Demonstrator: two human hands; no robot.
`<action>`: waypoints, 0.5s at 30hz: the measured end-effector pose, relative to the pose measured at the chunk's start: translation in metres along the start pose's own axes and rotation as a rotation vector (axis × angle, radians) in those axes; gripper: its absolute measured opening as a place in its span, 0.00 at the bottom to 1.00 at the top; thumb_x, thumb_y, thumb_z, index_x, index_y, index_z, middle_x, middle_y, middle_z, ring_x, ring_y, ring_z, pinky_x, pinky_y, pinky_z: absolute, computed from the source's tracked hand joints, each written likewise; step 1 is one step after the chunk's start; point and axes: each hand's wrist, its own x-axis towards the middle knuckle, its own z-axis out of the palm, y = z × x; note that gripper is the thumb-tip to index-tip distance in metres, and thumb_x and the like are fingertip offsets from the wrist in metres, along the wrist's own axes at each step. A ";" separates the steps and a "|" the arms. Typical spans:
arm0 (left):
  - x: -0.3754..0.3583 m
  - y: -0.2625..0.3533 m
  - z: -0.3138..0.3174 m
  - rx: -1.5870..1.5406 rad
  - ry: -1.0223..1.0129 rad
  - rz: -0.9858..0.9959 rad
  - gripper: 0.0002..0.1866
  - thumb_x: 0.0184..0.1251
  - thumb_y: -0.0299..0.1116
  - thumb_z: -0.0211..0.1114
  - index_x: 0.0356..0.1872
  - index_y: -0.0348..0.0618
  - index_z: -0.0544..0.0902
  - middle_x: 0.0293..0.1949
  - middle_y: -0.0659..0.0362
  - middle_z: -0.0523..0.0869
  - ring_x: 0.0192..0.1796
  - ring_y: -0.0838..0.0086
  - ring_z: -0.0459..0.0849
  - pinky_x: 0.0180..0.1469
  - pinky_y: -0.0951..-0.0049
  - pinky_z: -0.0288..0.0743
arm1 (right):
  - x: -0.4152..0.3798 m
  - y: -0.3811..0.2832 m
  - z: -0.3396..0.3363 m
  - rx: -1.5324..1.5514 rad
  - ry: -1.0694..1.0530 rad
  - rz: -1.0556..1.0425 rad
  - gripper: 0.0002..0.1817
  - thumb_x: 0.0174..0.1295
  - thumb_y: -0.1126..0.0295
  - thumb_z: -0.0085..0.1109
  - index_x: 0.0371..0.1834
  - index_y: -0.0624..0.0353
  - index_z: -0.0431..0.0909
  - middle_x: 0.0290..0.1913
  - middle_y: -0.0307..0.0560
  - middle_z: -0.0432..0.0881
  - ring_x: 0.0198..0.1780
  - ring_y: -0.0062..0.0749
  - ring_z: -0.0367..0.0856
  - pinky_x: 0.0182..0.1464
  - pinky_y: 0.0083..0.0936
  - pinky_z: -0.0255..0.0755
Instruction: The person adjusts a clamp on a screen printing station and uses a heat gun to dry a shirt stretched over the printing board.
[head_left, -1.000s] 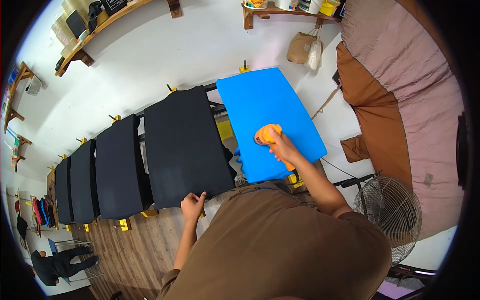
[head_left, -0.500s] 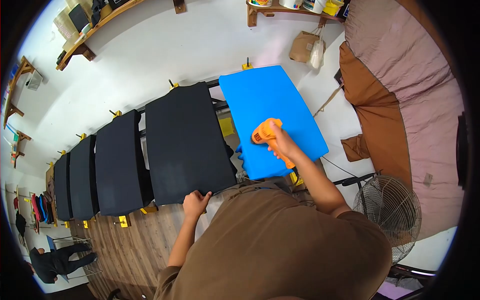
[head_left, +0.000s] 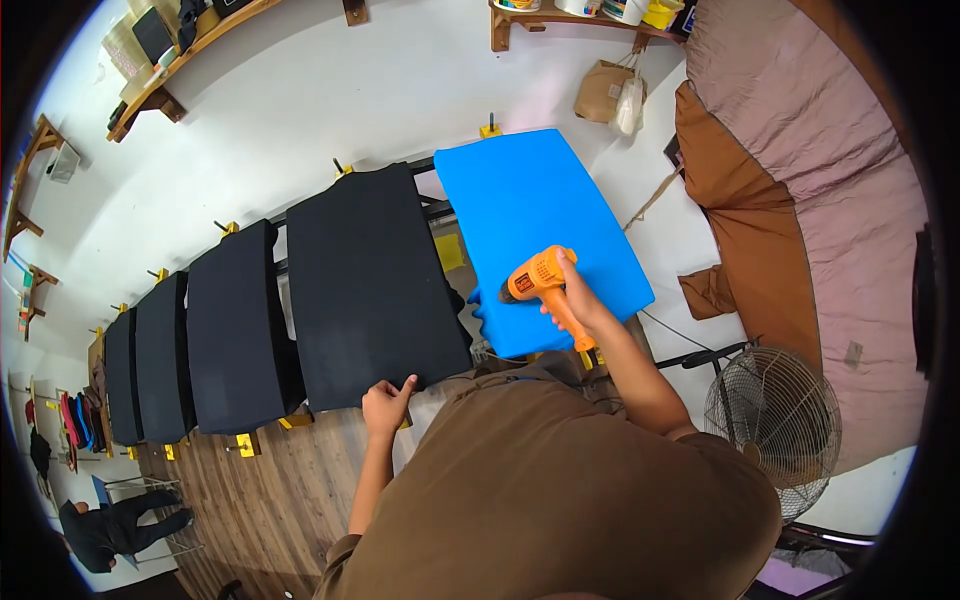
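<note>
A person in a brown shirt, seen from above, stands before a row of flat platens covered with fabric. The right hand [head_left: 578, 300] is wrapped tightly around the grip of an orange handheld heat gun [head_left: 540, 283], whose nozzle points toward the left, over the near part of a bright blue rectangular fabric panel [head_left: 530, 225] lying directly under that hand. The left hand [head_left: 388, 405] rests with curled fingers on the near edge of a large black fabric panel [head_left: 370, 280], just left of the blue one; whether it pinches the cloth cannot be told. Further left of that hand, more black panels [head_left: 235, 325] line up side by side. Well beyond the right hand, a wooden wall shelf [head_left: 590, 22] carries white and yellow tubs; their contents are not visible. A brown paper bag [head_left: 598, 95] hangs beneath it. Right of the right arm stands a round wire fan [head_left: 772, 425].
</note>
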 end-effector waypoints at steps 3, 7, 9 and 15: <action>0.007 -0.015 0.009 -0.172 -0.074 -0.094 0.35 0.61 0.64 0.78 0.18 0.38 0.81 0.16 0.55 0.82 0.21 0.70 0.81 0.31 0.65 0.78 | -0.017 -0.012 0.010 -0.103 0.076 -0.053 0.48 0.71 0.22 0.37 0.59 0.61 0.78 0.28 0.46 0.80 0.22 0.27 0.75 0.21 0.28 0.71; 0.011 -0.024 0.013 -0.338 -0.093 -0.143 0.33 0.65 0.59 0.77 0.18 0.38 0.79 0.16 0.56 0.82 0.22 0.75 0.78 0.32 0.67 0.76 | -0.021 -0.011 0.000 0.104 -0.089 0.047 0.49 0.71 0.21 0.35 0.61 0.60 0.77 0.29 0.44 0.80 0.22 0.24 0.75 0.21 0.26 0.70; 0.012 -0.024 0.015 -0.315 -0.083 -0.142 0.32 0.66 0.58 0.76 0.18 0.38 0.79 0.17 0.56 0.82 0.22 0.76 0.79 0.33 0.67 0.77 | -0.025 -0.008 0.005 -0.006 -0.017 -0.008 0.47 0.72 0.22 0.37 0.59 0.61 0.77 0.28 0.44 0.80 0.22 0.24 0.75 0.21 0.26 0.71; 0.012 -0.024 0.014 -0.289 -0.043 -0.151 0.31 0.67 0.56 0.76 0.18 0.38 0.79 0.17 0.57 0.81 0.23 0.75 0.77 0.33 0.68 0.76 | -0.046 -0.006 0.007 -0.116 0.051 -0.055 0.46 0.73 0.25 0.38 0.58 0.62 0.78 0.28 0.44 0.80 0.21 0.24 0.75 0.21 0.25 0.71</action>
